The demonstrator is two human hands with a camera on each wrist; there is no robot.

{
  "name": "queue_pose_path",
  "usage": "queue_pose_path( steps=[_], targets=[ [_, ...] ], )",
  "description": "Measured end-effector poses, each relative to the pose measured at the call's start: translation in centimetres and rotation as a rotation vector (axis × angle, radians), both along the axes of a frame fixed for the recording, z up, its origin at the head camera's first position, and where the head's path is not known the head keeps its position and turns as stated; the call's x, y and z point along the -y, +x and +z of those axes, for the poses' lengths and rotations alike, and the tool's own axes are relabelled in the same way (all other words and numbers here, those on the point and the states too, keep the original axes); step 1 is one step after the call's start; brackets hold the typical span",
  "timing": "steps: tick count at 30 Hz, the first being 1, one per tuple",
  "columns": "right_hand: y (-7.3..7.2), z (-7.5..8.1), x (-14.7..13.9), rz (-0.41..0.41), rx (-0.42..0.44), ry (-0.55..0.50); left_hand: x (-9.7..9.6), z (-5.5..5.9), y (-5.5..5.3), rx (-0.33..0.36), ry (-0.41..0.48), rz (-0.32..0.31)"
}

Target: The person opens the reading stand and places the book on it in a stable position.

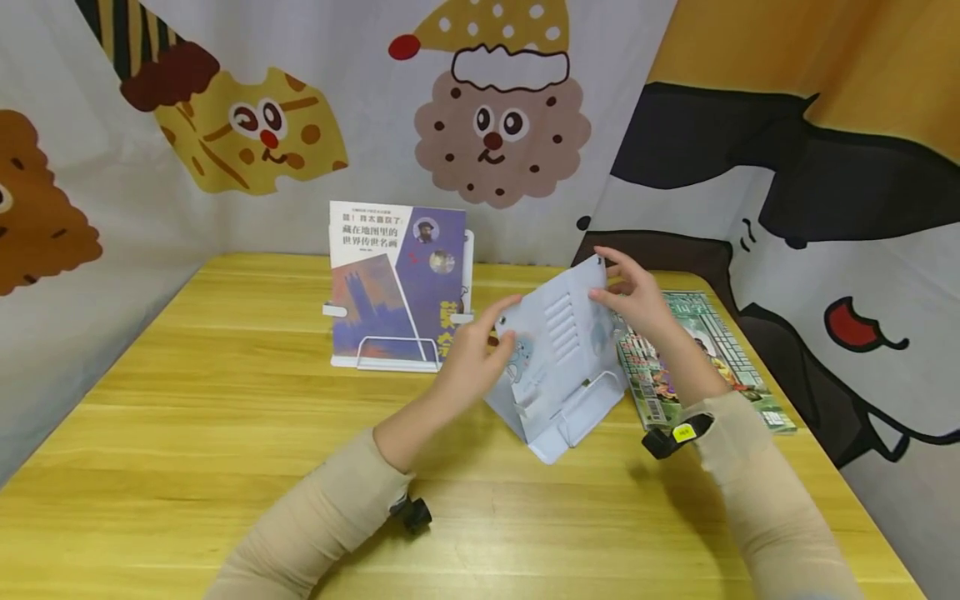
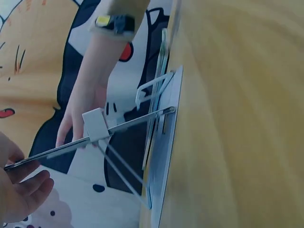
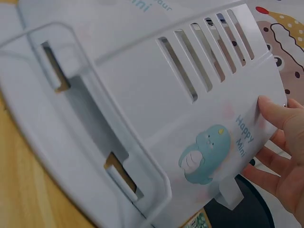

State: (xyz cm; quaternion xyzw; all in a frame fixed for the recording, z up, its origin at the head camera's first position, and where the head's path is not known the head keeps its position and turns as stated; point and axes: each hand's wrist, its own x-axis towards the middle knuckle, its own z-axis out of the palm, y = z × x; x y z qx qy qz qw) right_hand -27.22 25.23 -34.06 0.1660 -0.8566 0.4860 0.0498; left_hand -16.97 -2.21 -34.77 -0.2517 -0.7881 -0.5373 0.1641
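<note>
A pale blue-grey book stand [image 1: 536, 367] stands tilted on the table, its slotted back panel raised above its base plate. My left hand [image 1: 476, 350] pinches the upper left corner of the panel between thumb and fingers. At the upper right corner, my right hand [image 1: 636, 302] grips the edge, thumb on the front face and fingers behind. In the right wrist view the panel [image 3: 209, 114] shows a small dinosaur print and several long slots. The left wrist view shows the stand side-on, with wire legs [image 2: 118, 168] propped between panel and base [image 2: 166, 147].
A second white stand [image 1: 467, 258] at the back holds an upright purple and white book [image 1: 397, 283]. Green-covered magazines [image 1: 675, 358] lie flat at the right, partly under my right forearm. A cartoon-printed curtain [image 1: 360, 50] hangs behind the wooden table [image 1: 187, 417].
</note>
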Motion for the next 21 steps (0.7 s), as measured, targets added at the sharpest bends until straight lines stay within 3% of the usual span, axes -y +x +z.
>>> queue_pose_path(
  steps=[6,10,21],
  targets=[
    [1.0,-0.2,-0.9,-0.061,-0.015,-0.002,0.7,0.4,-1.5,0.06,-0.014,-0.022],
    [1.4,-0.2,-1.2,-0.091,-0.017,-0.003,1.2,0.6,-2.7,0.063,-0.065,-0.026],
    [2.4,-0.8,-1.7,-0.1,-0.049,-0.072,1.4,1.0,-5.9,0.108,-0.213,0.064]
  ],
)
